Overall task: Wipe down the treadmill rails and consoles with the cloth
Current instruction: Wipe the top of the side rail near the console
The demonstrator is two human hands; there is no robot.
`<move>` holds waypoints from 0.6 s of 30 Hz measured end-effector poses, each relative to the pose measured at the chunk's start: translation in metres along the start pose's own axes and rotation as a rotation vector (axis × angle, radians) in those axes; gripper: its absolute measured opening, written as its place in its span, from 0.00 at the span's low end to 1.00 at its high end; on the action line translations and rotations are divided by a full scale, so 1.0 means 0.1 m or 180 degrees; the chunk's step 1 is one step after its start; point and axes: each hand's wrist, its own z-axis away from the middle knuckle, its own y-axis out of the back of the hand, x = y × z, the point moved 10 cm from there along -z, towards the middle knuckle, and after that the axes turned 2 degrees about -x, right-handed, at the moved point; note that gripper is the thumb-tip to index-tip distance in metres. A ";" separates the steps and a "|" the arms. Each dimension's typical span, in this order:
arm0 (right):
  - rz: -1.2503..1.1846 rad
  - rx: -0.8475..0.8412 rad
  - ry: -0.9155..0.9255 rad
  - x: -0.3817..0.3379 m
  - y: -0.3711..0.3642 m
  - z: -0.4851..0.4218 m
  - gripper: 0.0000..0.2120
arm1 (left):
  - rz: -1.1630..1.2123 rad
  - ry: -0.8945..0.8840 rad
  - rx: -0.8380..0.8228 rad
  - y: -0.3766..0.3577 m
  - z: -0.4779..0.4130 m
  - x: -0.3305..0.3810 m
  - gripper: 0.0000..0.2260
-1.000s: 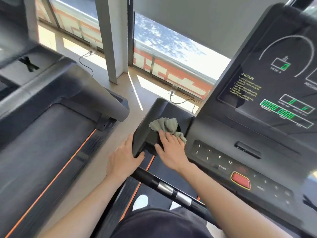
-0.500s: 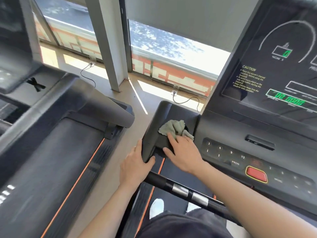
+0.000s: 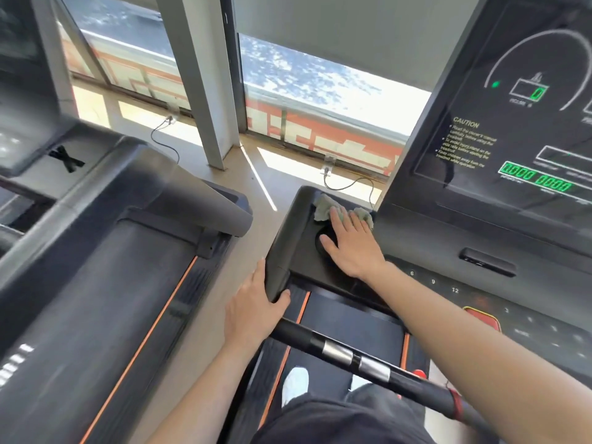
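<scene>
Right hand (image 3: 350,245) slid crumpled cloth (image 3: 323,208) forward, flat-fingered grip released; left hand (image 3: 253,310) clasps smooth rounded console tray (image 3: 278,251).

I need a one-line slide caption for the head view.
Right hand presses a cloth on the console tray; left hand grips its edge.

Gym: treadmills in row by window. Console (image 3: 512,139) of near treadmill has dark panel, green digit readouts, CAUTION text, curved gauge line. Below console: numbered keys (image 3: 433,281) (6, 9, 12), red stop button (image 3: 482,318). Left of console: side tray (image 3: 298,251) with round cup recess. Under console: black handlebar (image 3: 352,354) with metal grip plates, running belt (image 3: 352,318) with orange edge stripes. Further left of console: second treadmill (image 3: 112,299), same orange stripe. Beyond console: low window (image 3: 320,91), grey pillar (image 3: 198,75), power cord (image 3: 349,184) on floor.
</scene>
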 end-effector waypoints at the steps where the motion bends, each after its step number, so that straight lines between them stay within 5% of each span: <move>1: -0.0149 -0.0105 0.0007 -0.01 0.02 -0.10 0.34 | -0.0002 0.0004 0.0003 0.00 0.00 0.00 0.38; 11: 0.0152 -0.0466 0.0951 -0.76 -0.33 0.22 0.33 | 0.0103 -0.0035 0.0054 0.07 0.03 0.05 0.35; 18: 0.0714 0.0023 0.1306 -0.57 -0.53 0.86 0.30 | 0.0503 -0.0145 0.0031 0.17 0.11 0.17 0.30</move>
